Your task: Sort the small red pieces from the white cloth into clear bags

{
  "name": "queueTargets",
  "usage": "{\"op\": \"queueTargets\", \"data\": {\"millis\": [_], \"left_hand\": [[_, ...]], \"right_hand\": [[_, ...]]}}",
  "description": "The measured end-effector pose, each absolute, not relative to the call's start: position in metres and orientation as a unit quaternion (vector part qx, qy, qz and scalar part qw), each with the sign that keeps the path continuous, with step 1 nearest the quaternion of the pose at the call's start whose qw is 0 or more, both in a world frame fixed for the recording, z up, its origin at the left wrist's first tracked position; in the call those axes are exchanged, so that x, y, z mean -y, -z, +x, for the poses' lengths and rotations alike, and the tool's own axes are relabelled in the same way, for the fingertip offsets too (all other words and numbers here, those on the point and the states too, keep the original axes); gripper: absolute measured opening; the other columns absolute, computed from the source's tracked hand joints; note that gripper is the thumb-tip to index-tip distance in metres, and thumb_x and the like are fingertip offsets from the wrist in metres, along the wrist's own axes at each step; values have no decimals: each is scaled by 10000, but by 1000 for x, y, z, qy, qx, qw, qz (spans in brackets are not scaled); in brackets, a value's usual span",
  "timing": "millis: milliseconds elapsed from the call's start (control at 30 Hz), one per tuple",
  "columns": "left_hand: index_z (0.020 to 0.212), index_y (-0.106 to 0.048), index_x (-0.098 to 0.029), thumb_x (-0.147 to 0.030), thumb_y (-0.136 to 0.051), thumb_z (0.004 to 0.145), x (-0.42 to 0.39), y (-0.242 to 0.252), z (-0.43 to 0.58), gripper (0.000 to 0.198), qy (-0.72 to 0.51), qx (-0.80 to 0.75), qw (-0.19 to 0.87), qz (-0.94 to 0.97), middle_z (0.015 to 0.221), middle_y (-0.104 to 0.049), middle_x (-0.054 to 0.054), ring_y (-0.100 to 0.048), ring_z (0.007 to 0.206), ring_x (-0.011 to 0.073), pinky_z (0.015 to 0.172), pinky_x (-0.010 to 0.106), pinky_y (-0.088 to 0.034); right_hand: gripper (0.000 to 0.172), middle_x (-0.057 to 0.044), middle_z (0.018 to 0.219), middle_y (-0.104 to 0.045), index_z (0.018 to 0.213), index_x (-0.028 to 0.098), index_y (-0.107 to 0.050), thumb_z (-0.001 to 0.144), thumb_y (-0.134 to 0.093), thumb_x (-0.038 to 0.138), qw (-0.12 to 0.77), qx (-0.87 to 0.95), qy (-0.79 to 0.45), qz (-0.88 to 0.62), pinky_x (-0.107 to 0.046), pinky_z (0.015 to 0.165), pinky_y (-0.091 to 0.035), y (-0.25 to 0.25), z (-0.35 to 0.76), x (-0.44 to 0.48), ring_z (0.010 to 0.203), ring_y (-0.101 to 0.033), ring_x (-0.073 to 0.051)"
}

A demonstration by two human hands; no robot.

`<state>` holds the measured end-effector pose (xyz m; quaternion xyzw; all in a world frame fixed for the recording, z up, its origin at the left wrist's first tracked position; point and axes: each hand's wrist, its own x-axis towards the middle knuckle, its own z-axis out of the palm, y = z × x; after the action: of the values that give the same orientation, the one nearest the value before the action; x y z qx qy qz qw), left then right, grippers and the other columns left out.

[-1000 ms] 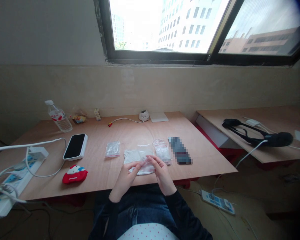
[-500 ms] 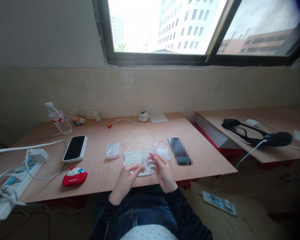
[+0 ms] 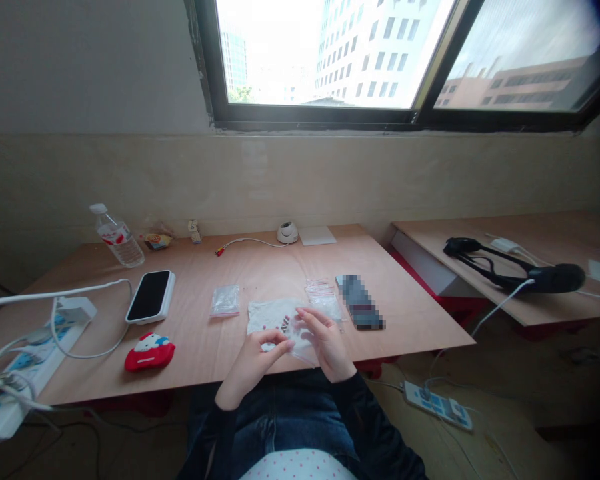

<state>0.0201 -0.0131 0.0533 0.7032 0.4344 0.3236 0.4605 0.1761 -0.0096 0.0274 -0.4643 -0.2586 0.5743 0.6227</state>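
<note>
A small clear plastic bag (image 3: 304,355) hangs between my two hands at the table's front edge. My left hand (image 3: 255,363) is closed, thumb and fingers pinching the bag's left side. My right hand (image 3: 326,341) grips the other side with its fingers bent. Beneath them lies a white cloth or sheet (image 3: 263,313) with faint print. Several small dark pieces (image 3: 285,325) show on it, too small to name. Just behind my right hand are flat clear zip bags (image 3: 323,291) with red lines. To the left sits a filled zip bag (image 3: 225,301).
A blurred dark flat object (image 3: 360,303) lies at right. A white-cased phone (image 3: 151,297), a red pouch (image 3: 150,352) and a power strip (image 3: 35,360) with cables occupy the left. Behind stand a water bottle (image 3: 117,239) and a dome camera (image 3: 287,233).
The clear bag has come down toward the table's front edge, uncovering the small dark pieces on the cloth. My left fingers have shifted slightly right.
</note>
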Motion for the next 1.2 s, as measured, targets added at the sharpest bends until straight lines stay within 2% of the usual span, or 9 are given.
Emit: {"op": "queueTargets", "data": {"millis": [267, 500, 1200], "left_hand": [[731, -662, -166, -366, -563, 801, 11, -52, 19, 234, -361, -442, 467, 676, 740, -655, 18, -589, 766, 178, 729, 257, -442], [762, -644, -149, -400, -583, 789, 3, -37, 14, 259, -443, -462, 478, 602, 737, -637, 28, -585, 726, 168, 670, 249, -464], [769, -653, -152, -377, -611, 769, 1, -38, 12, 228, -470, -491, 431, 593, 738, -668, 33, -622, 735, 180, 671, 261, -491]], "right_hand": [[347, -60, 817, -693, 903, 184, -715, 647, -733, 417, 591, 290, -605, -449, -229, 559, -392, -28, 177, 12, 709, -611, -160], [267, -24, 711, -657, 772, 174, -704, 667, -724, 419, 535, 391, -598, -452, -216, 542, -384, -27, 177, 19, 670, -580, -145], [323, -46, 699, -680, 752, 169, -709, 638, -726, 470, 555, 376, -564, -481, -233, 539, -388, -26, 180, 18, 653, -595, -160]]}}
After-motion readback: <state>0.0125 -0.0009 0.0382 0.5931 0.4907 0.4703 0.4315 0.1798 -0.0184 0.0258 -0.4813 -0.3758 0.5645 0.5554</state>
